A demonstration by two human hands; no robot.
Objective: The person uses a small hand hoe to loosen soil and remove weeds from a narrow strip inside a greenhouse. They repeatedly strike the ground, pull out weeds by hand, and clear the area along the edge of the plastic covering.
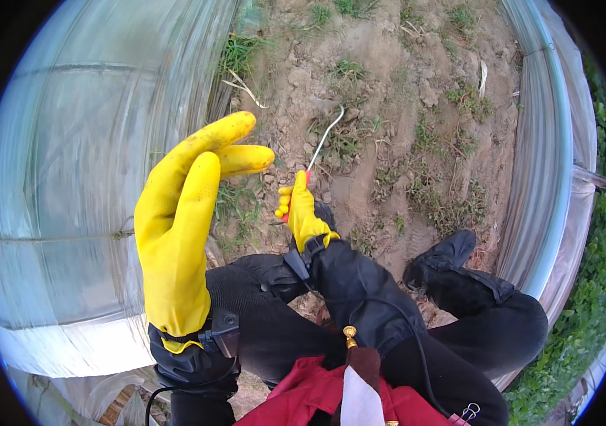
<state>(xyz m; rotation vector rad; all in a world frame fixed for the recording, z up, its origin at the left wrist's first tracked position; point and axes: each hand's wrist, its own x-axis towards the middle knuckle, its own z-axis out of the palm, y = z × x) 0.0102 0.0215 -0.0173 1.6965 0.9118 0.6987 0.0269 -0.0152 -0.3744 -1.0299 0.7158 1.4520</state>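
Observation:
My left hand (177,229), in a yellow rubber glove with dirt marks on its fingers, is raised at the left. Its fingers are bent and spread apart, and nothing shows between them. In the middle, my right hand (303,213), gloved the same way, is wrapped around the red handle of a hand weeding tool (324,142). The tool's thin metal shaft runs forward and bends near its far end, among low weeds (340,144) on bare soil (356,186). Its tip cannot be clearly made out against the ground.
Plastic film sheeting (95,149) rises along the left, with more bunched film (542,149) along the right. Weeds (441,197) dot the soil strip between. My bent legs and a black-covered boot (441,258) are below. Green leafy plants (574,341) grow beyond the right film.

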